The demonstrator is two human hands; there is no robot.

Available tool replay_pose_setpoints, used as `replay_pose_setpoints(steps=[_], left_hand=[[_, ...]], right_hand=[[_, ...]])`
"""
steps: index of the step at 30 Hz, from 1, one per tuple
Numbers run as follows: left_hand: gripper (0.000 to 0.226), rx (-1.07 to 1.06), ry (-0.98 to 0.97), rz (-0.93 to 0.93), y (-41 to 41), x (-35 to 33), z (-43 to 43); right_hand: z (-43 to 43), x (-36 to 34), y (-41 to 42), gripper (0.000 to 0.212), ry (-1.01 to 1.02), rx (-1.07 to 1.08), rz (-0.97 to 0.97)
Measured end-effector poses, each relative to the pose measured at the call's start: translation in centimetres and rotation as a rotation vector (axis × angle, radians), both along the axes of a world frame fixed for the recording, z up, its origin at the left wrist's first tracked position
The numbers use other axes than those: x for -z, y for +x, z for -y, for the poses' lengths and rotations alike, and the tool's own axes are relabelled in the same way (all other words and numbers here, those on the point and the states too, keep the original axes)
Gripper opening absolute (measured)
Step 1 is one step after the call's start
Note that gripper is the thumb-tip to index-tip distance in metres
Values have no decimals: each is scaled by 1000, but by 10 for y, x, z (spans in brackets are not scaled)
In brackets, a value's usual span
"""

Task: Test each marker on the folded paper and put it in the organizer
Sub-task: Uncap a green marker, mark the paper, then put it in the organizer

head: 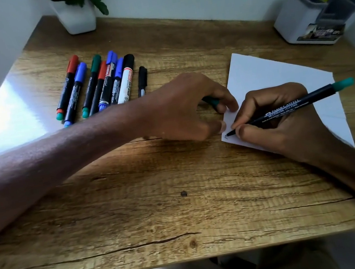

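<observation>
From the head camera, looking down over the wooden table (135, 200), both forearms reach in and the hands meet at the near left corner of the folded paper (262, 73).

The right hand (289, 132) comes in from the lower right with its heel resting on the sheet. Its fingers are curled in a writing grip. Thumb and forefinger pinch the marker (289, 108) low on its black barrel, just behind the tip. The barrel slants up and away over the knuckles, and its green end sticks out past the back of the hand. The tip touches the paper just left of the pinching fingertips, with a short dark stroke beside it near the corner.

The left arm lies across the table from the left edge. The left hand (179, 110) is arched, knuckles up, fingers bent and close together. Forefinger and thumb tip press on the paper's left edge, just beside the right hand's fingers. A green cap (211, 101) shows under the curled fingers, seemingly held in them, though how they grip it is hidden.

Well behind the left hand a row of markers (102, 83) lies side by side, all capped, in red, blue, green and black. The organizer (300, 19), white with grey compartments, stands far beyond the right hand's fingers at the back right corner. A white plant pot (79, 17) stands at the back left.
</observation>
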State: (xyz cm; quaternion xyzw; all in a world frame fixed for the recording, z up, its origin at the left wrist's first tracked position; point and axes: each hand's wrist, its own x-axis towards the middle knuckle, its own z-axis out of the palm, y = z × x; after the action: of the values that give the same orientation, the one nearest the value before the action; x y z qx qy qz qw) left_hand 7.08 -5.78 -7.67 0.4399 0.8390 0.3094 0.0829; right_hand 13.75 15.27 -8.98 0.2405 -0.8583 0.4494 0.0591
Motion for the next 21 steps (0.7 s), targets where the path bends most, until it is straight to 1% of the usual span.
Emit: replay_pose_setpoints(steps=[2, 6, 21], left_hand=[[44, -2, 4, -2, 0, 0, 0], [44, 4, 10, -1, 0, 1, 1], [44, 8, -1, 2, -1, 1, 1]], right_hand=[[0, -1, 1, 15, -5, -2, 7], [2, -1, 1, 3, 3, 15, 15], [3, -1, 2, 4, -6, 44, 0]])
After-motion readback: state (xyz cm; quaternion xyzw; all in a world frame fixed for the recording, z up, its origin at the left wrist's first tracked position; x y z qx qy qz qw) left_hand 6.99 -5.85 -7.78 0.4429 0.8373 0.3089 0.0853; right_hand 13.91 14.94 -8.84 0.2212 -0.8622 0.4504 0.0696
